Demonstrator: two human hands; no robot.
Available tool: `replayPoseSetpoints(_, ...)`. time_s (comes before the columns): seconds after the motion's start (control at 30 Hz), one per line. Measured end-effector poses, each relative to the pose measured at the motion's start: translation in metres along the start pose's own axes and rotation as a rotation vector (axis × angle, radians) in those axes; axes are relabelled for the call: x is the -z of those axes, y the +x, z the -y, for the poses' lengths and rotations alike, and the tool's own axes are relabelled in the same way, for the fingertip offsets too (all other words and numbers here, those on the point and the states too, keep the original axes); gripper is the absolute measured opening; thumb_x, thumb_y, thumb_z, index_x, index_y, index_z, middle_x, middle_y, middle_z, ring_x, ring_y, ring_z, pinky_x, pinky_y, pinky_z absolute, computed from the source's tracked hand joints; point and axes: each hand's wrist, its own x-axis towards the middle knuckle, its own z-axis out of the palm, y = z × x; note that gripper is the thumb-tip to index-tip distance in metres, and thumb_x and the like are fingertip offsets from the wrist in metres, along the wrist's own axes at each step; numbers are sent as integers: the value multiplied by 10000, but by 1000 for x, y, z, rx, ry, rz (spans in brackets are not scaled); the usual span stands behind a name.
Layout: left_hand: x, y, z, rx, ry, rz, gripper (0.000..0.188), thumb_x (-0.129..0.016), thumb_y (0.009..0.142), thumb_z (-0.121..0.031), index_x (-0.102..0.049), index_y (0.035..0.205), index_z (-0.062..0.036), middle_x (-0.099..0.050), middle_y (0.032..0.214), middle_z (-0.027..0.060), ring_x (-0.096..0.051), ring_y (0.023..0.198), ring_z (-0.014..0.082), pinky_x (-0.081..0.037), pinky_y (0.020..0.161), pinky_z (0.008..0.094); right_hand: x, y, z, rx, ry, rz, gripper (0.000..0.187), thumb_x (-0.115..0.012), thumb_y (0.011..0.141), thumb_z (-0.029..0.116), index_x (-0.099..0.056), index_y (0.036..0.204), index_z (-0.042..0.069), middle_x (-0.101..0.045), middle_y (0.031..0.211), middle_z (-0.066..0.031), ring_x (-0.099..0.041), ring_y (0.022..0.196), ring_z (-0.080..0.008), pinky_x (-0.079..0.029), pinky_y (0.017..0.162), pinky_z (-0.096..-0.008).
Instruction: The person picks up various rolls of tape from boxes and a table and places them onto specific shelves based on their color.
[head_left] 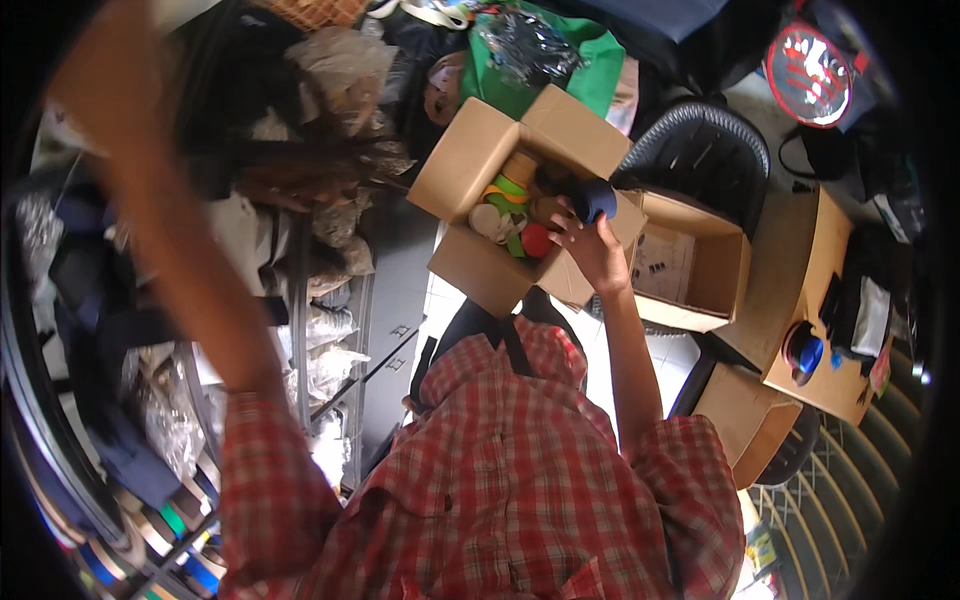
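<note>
My right hand (600, 255) is at the right side of an open cardboard box (483, 265), its fingers and thumb closed on a dark blue round object (597, 198) that looks like a roll. Inside the box lie a red round item (536, 240), green and orange rolls (508, 192), a pale roll (490, 223) and brown ones. Up at the far left, my left hand (110, 85) is raised in front of the shelving, away from the box. Motion smears it, so its fingers cannot be made out.
A second open box (715, 265) rests on a black chair (695, 150) beside the first. More cardboard (790, 290) stands at right, with a blue roll (803, 352) on it. Shelves with clear plastic bags (335, 365) line the left. A green bag (600, 60) sits behind.
</note>
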Motion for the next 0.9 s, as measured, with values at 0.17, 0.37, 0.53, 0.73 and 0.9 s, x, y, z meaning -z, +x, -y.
replayPoseSetpoints(0.17,-192,-265,-74,843,-700,620,123,-582,902,-74,-614,1016,-40,-657,816,70,-620,738,112,-491,683,272,52,-14,-26,177,130,-219,598,-538,927,467,-414,1368,82,-472,1358,-92,-455,1233,-280,-375,1028,-484)
replayPoseSetpoints(0.37,-299,-525,-130,816,-695,1062,389,-672,771,-128,-576,1111,35,-627,1025,238,-610,975,365,-489,862,437,86,-13,-58,175,62,-355,708,-559,898,502,-343,1420,75,-353,1455,-125,-284,1363,-355,-271,1095,-586)
replayPoseSetpoints(0.53,-354,-574,-146,775,-528,1105,569,-690,740,-215,-497,1203,54,-482,1234,293,-451,1177,434,-370,1003,500,99,-19,-83,116,-43,-465,625,-578,904,457,-389,1392,115,-408,1416,-67,-350,1325,-303,-286,1074,-597)
replayPoseSetpoints(0.73,-375,-601,-156,549,-388,875,830,-760,665,-334,-407,1296,73,-469,1256,312,-468,1140,467,-368,986,528,102,-18,-91,174,35,-513,550,-638,894,356,-445,1351,119,-469,1361,-42,-451,1235,-209,-338,1026,-569)
replayPoseSetpoints(0.9,-378,-613,-143,466,-244,986,860,-766,661,-347,-390,1349,8,-436,1296,306,-463,1143,471,-384,967,552,93,-14,-92,179,-73,-540,531,-590,919,371,-433,1363,126,-460,1375,-63,-444,1252,-262,-339,1039,-576)
